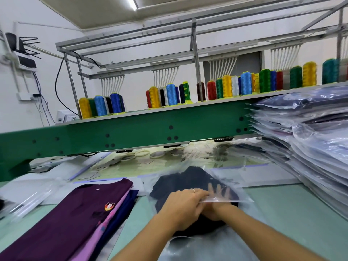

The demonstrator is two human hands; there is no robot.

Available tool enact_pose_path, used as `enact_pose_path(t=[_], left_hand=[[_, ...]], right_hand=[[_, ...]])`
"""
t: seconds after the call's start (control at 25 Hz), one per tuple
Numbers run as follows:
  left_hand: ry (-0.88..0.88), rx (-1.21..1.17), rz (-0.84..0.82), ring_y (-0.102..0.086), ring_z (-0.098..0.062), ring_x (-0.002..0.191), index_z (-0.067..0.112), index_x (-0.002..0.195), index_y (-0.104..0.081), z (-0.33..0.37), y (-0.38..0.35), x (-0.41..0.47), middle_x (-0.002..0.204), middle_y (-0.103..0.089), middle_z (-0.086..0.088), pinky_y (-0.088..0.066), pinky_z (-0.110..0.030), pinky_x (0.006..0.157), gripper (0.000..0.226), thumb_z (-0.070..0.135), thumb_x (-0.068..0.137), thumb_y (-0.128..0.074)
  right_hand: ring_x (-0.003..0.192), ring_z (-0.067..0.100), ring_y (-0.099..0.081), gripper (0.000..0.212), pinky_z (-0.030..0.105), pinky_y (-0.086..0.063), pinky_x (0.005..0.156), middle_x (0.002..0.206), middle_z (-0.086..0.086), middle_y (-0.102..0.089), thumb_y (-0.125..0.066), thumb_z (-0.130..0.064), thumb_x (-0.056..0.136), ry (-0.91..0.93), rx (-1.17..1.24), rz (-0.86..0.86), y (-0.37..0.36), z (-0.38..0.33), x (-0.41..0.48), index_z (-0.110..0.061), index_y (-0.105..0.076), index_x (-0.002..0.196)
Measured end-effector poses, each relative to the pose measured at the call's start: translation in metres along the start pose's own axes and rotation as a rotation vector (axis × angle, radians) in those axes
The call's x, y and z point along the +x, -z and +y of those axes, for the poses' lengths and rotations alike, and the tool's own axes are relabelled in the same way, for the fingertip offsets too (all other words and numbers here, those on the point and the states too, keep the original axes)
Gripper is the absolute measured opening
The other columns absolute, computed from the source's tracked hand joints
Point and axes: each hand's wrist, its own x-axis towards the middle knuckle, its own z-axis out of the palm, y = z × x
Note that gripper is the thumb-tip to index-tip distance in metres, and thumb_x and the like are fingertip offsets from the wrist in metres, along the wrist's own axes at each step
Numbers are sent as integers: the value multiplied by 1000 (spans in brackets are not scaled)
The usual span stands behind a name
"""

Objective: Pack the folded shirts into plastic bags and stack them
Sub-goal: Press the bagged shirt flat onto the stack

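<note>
Pinching one bag (220, 199) round one shirt (178, 183)

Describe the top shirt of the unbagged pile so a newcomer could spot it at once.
Below the long green machine beam, folded shirts lie stacked unbagged on the left of the table. The top one is the dark purple shirt, and its small shield crest sets it apart from the pink shirt and blue shirt beneath and the dark shirt in the plastic bag.

Machine beam (131, 132): green.
Thread cones (171, 95) above beam: yellow, blue, green, red.
Purple shirt (75, 213) below beam: red-yellow crest.
Bagged shirt (188, 182) below beam: navy.
Plastic bag (226, 199): clear.
</note>
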Motion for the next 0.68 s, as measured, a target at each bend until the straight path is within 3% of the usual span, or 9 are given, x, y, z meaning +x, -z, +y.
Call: enact_pose_path(t=[0.08,0.2,0.28,0.4,0.48,0.56,0.68], left_hand=[[8,35,-30,-59,-22,117,41,137,-45,-4,-6,-6,136,-59,13,-47,-37,82,37,48,101,-42],[75,110,-175,-60,-24,111,35,129,-51,-13,-13,-11,121,-65,4,-44,-38,78,47,63,91,-49],[130,76,-269,-59,-23,107,32,122,-54,-19,-16,-19,115,-66,5,-45,-38,76,59,75,81,-53],[154,-39,-311,-56,-19,94,30,111,-52,-25,-16,-33,99,-62,8,-45,-36,73,65,83,72,-57],[142,-55,-272,-52,-18,84,29,98,-49,-28,-16,-42,89,-57,9,-40,-35,67,52,75,78,-61],[140,-62,-189,-51,-19,78,29,88,-44,-31,-18,-49,86,-56,8,-36,-33,64,32,55,91,-63],[146,-121,-86,-46,-17,64,32,74,-35,-36,-18,-54,72,-50,8,-32,-30,56,35,38,98,-60]], right_hand=[[150,45,18,65,62,9,120,166,15,16,-20,-62,101,11,103,-30,-17,12,9,-43,5,158],[152,41,11,78,51,4,123,167,13,7,-22,-80,90,102,188,10,-27,32,-8,-45,-4,157],[153,36,-9,79,45,-12,124,166,13,-12,-31,-76,90,191,207,-13,-25,52,-30,-35,-20,157],[133,24,-47,53,38,-42,106,145,3,-48,-47,-56,94,276,113,101,-17,74,-60,-23,-51,136],[115,20,-58,36,35,-51,90,127,-4,-58,-59,-45,91,317,-7,341,-16,81,-75,-22,-59,119],[99,20,-61,40,34,-51,77,112,-4,-60,-76,-43,74,307,-142,584,-23,81,-83,-23,-60,104],[101,23,-55,60,37,-49,82,114,-1,-55,-78,-47,65,182,-16,725,-30,80,-82,-24,-56,117]])
